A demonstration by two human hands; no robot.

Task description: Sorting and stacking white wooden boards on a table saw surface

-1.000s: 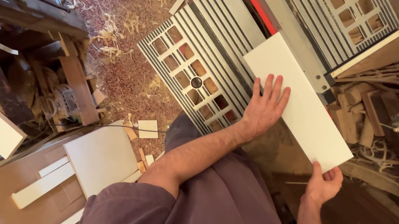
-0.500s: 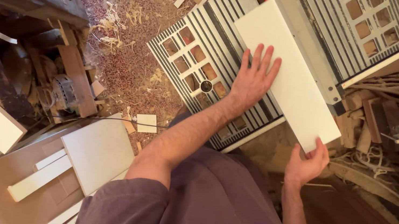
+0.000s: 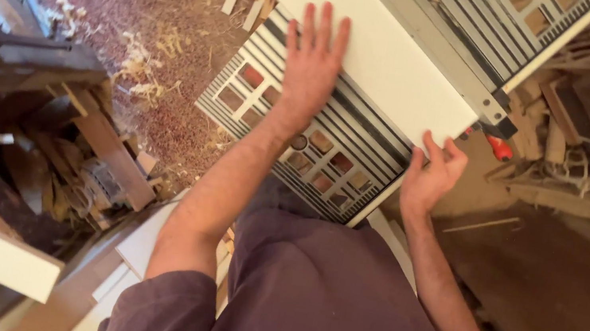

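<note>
Since the earlier frame, one white board (image 3: 380,51) has advanced along the saw table (image 3: 295,121). Your left hand (image 3: 313,64) lies flat on it, fingers spread. Your right hand (image 3: 430,177) presses its near end, fingers loosely open.

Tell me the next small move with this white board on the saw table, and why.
Probably ease the white board a little further forward along the fence: the left hand lies flat on its side edge, pressing fenceward, and the right hand sits at its near end, placed to push.
</note>
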